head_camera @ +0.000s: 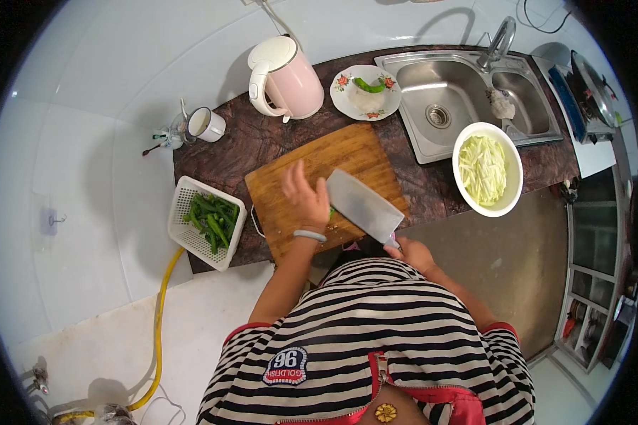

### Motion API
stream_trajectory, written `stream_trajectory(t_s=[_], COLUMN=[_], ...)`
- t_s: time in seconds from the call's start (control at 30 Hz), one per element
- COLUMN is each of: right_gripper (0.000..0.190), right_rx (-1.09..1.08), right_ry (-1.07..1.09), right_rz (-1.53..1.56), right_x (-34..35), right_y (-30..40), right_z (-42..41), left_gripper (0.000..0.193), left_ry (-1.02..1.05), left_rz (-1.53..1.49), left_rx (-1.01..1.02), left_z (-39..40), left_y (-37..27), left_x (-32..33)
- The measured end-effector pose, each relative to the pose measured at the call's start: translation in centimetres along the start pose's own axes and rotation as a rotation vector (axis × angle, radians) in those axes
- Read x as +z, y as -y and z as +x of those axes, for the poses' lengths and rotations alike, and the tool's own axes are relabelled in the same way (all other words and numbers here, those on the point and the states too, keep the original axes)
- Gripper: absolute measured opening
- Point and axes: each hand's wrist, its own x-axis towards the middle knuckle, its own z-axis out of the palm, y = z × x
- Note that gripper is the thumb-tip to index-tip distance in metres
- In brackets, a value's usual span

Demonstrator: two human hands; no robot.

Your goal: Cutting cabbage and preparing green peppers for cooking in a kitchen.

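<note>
My right hand (413, 254) grips the handle of a Chinese cleaver (366, 204), its broad blade slanting up and left over the right part of the wooden cutting board (345, 146). Over the board's left half, my left hand (305, 199) has its fingers raised and spread, slightly blurred, with a bracelet at the wrist. Nothing shows in its grasp. A small piece of green pepper (332, 212) peeks out between the left hand and the blade; the rest is hidden. Left of the board stands a white plastic basket (178, 223) holding several green peppers (212, 219).
Behind the board are a pink electric kettle (297, 79), an enamel mug (207, 125) and a floral plate (345, 109) bearing a green pepper (368, 85). At right, a white bowl (514, 180) of shredded pale-green vegetable overlaps the edge of the steel sink (420, 79). A yellow hose (159, 329) hangs at left.
</note>
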Motion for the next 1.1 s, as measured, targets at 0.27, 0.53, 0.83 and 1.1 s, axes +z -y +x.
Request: stream_trajectory(t_s=[0.27,0.53,0.83,1.1], right_gripper=[0.049,0.052,0.06,0.06], right_rx=[0.119,0.117,0.132,0.145], right_ry=[-0.295,-0.183,-0.098,-0.014], right_rz=[0.153,0.061,0.079,0.046], right_x=[-0.8,-1.8,-2.4,-4.1], right_y=[-1.1,-2.1,-3.7,-2.2], right_z=[0.0,-0.2,-0.2,-0.7], left_gripper=[0.032,0.024,0.017,0.017], left_ry=[0.419,0.632,0.507,0.36], left_rz=[0.216,0.345,0.215,0.471], left_rx=[-0.035,0.077,-0.055,0.319], left_z=[-0.9,0.0,11.6,21.4], left_y=[-1.3,-0.1,-2.5,-3.7], left_x=[-3.8,-1.1,1.7,11.5])
